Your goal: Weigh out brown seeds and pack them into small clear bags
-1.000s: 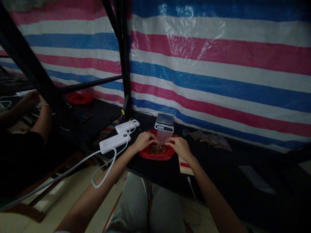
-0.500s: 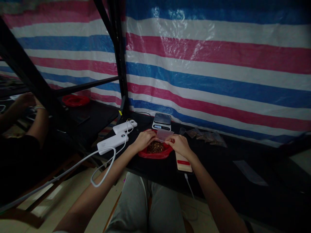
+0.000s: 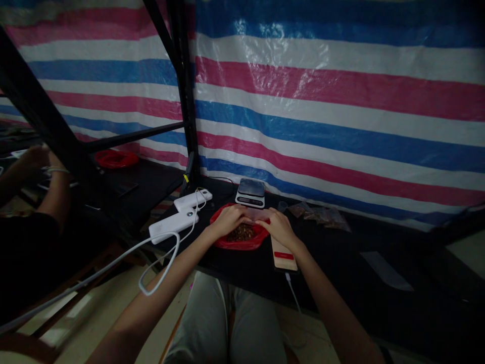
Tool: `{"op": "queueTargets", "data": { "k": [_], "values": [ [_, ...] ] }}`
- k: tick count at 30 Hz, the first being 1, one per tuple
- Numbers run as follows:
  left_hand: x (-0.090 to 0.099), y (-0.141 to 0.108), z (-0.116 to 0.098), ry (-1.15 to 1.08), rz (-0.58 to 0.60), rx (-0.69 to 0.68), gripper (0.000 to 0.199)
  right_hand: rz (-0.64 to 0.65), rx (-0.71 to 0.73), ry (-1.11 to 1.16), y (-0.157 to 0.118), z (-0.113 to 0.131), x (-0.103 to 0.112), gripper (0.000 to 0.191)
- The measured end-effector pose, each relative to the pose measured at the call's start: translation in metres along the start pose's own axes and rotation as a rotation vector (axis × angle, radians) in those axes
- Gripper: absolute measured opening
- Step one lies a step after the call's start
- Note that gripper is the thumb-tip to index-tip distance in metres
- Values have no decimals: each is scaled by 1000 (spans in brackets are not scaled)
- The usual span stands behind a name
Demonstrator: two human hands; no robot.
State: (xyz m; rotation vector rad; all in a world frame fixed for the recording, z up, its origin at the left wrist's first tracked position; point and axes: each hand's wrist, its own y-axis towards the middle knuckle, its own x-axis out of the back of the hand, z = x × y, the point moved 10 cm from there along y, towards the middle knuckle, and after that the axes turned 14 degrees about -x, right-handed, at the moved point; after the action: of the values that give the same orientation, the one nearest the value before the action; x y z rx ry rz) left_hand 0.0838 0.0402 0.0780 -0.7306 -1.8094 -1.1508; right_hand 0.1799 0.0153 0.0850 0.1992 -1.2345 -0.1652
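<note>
Between my hands is a small clear plastic bag [image 3: 256, 214], held by its two sides. My left hand [image 3: 232, 219] pinches its left edge, and my right hand [image 3: 278, 226] grips the right edge with the fingers curled. Just below the hands lies an open red plastic bag [image 3: 242, 244] with a heap of small brown pieces [image 3: 242, 232] in it, too small to name. A digital scale [image 3: 250, 193] stands right behind the hands. Under my right wrist lies a phone [image 3: 284, 257] with a cable plugged in.
Two white power banks [image 3: 174, 225] with cables lie to the left. Several filled clear bags [image 3: 322, 215] and a small cup [image 3: 282, 206] are at the back right; a flat clear bag [image 3: 386, 270] lies further right. Past the black frame [image 3: 185, 101], another person's arm [image 3: 56, 187] shows.
The small clear bag has tipped from standing up to lying flatter between my hands. My fingers have shifted over it, and the view has moved slightly.
</note>
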Motion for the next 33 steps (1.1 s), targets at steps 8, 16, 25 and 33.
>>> {"op": "queueTargets", "data": {
  "k": [8,16,25,33],
  "values": [
    [-14,33,-12,135,183,-34,22,-67,-2,-202,-5,-11,11,19],
    [-6,80,-45,206,151,-239,22,-117,-68,-162,-3,-44,41,21],
    [-27,95,-66,104,140,-277,23,-71,-211,-97,-10,-86,45,16],
    [-51,111,-104,-119,116,-354,20,-6,-300,277,-41,-136,49,24]
  ]
}}
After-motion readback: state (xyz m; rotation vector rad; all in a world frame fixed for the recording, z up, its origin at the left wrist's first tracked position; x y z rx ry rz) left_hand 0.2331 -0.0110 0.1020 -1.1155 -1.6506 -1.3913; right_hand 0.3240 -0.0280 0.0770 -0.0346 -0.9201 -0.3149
